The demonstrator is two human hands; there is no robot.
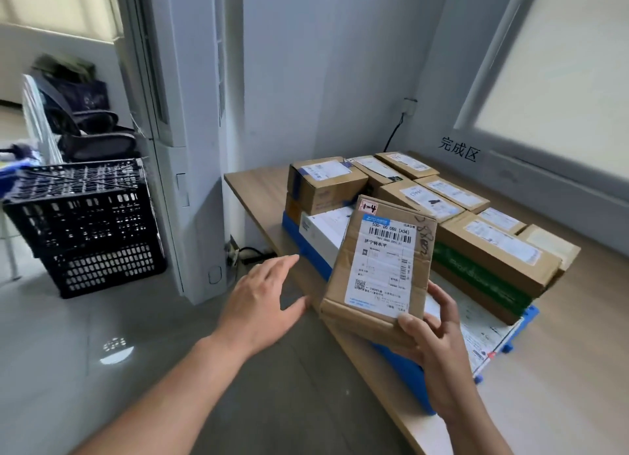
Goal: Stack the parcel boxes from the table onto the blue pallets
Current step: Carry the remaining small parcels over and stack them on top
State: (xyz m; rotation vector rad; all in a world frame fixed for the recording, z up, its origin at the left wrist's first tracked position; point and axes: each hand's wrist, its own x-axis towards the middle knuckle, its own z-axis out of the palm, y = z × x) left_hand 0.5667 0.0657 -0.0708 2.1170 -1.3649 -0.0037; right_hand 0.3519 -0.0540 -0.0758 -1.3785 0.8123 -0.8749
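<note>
Parcel box (381, 264), label up and tilted, is held over the near edge of the blue pallet (403, 366); the right grip (432, 335) curls round its lower corner, thumb on the label. Left grip (262, 301) is wide, fingers straight, holding nothing, just left of the box. Stacked boxes (490, 250) cover the pallet on the desk (258, 189); black crates (88, 223) stand well left.

A pallet (292, 231) is set on a platform (258, 189) in the corner, and a stack (476, 236) of parcels is laid on it. A box (377, 267) is held tilted before the stack, gripped at its near right corner by the right hand (435, 345). The left hand (262, 304) is spread left of the box, apart from it. Two crates (85, 229) are piled far left, with bags (88, 114) behind them; a tall unit (190, 148) is placed between crates and platform.
</note>
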